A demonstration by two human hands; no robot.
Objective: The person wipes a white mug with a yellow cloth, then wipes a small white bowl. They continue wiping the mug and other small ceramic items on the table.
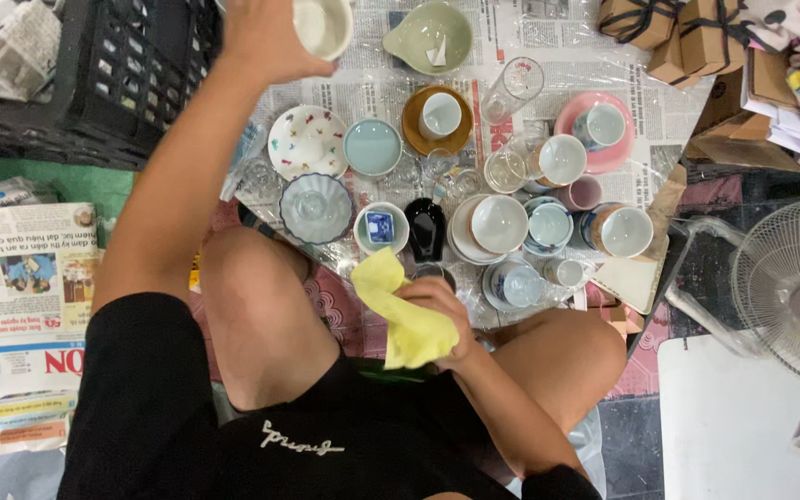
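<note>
Two hands are in view, seen from above over the seated person's bent knees. The left hand (pixel 266 32) is cut off by the top edge; its fingers wrap a white cup (pixel 323 25), held raised near the black plastic crate (pixel 131 65). How the thumb sits cannot be made out. The right hand (pixel 437 310) is closed on a crumpled yellow cloth (pixel 405 315), low between the knees, just short of the crockery.

The surface is newspaper under clear plastic sheet (pixel 548 46), laid on the floor. On it stand crowded dishes: a scalloped glass bowl (pixel 315 207), a pale blue saucer (pixel 372 146), a black bottle (pixel 425 228), a white bowl (pixel 499 223), a pink plate (pixel 594 139) bearing a cup. Several small glasses are hard to tell apart through the glare.

Brown cardboard boxes (pixel 673 32) close the far right corner; a white fan (pixel 793 287) is cropped at the right. Loose newspaper (pixel 20 296) lies on the left.
</note>
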